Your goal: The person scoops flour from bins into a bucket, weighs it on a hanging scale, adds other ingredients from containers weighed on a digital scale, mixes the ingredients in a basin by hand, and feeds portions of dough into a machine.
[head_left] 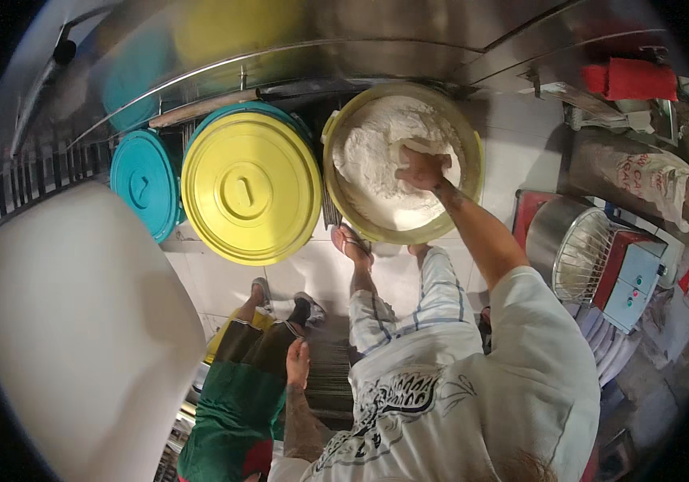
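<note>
1. Head view, state: with the right hand [423, 169], apparently grasping a pale scoop [433, 146], too hidden to judge its full shape. With the left hand [298, 365], loosely curled around nothing visible, beside the white shirt [449, 353]; cannot tell whether fully released.
2. Head view, place: scoop down among white powder [368, 153], inside a round yellowish bin [477, 153], right of its middle. Bin on the tiled floor [513, 136], just right of a yellow lid [248, 189].
3. Head view, key relation: scoop just beyond the right hand, toward the bin's far rim, long axis seemingly left to right; most powder leftward. Right hand much nearer, arm crossing the near right rim; left hand well outside the near rim.
4. Head view, writing: red lettering, partly readable, on a paper sack [658, 181] near the floor's right edge; dark print on the shirt. On the yellow lid, no visible label.
</note>
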Available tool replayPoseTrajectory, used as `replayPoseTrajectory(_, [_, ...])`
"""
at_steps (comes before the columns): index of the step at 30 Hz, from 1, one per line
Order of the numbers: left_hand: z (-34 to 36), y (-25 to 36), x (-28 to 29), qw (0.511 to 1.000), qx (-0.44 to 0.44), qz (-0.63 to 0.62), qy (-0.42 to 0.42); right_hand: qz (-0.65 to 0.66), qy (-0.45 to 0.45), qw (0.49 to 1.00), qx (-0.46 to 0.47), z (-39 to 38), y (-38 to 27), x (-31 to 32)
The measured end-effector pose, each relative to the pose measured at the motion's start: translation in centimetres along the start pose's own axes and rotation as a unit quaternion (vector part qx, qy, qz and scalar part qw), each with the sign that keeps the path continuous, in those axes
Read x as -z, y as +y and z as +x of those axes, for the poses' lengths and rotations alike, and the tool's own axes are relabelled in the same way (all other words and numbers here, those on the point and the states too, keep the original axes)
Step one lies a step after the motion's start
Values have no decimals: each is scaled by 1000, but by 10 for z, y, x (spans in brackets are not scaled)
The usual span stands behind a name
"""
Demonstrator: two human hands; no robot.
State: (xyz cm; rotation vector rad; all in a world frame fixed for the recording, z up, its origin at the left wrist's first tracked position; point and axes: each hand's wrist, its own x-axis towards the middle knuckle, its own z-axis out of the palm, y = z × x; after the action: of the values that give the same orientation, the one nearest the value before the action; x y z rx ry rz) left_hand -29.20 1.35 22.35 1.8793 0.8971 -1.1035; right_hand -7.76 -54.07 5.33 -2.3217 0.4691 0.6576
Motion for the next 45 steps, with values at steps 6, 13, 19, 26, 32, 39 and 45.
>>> replayPoseTrajectory(6, [-9, -14, -5, 998, -67, 1, -17, -108, -61, 992, 3, 11, -3, 10])
replayPoseTrajectory(13, [-42, -23, -18, 995, -12, -83, 61, 32, -88, 995, -46, 21, -24, -7])
replayPoseTrajectory(19, [-73, -80, -7, 998, -58, 10, -5, 302, -31, 952, -38, -25, 47, -28])
replayPoseTrajectory(26, [-142, -16, -11, 979, -175, 93, 57, 475, 62, 875, -65, -114, 83, -41])
replayPoseTrajectory(32, [-194, 56, 35, 882, -409, -3, 232, 521, 61, 851, -19, -131, 74, -15])
replayPoseTrajectory(39, [-333, 215, 125, 514, -659, -46, 548, 594, 43, 803, 11, -212, 19, 83])
replayPoseTrajectory(45, [-425, 296, 183, 371, -688, 172, 599, 655, 72, 741, 129, -329, -35, 189])
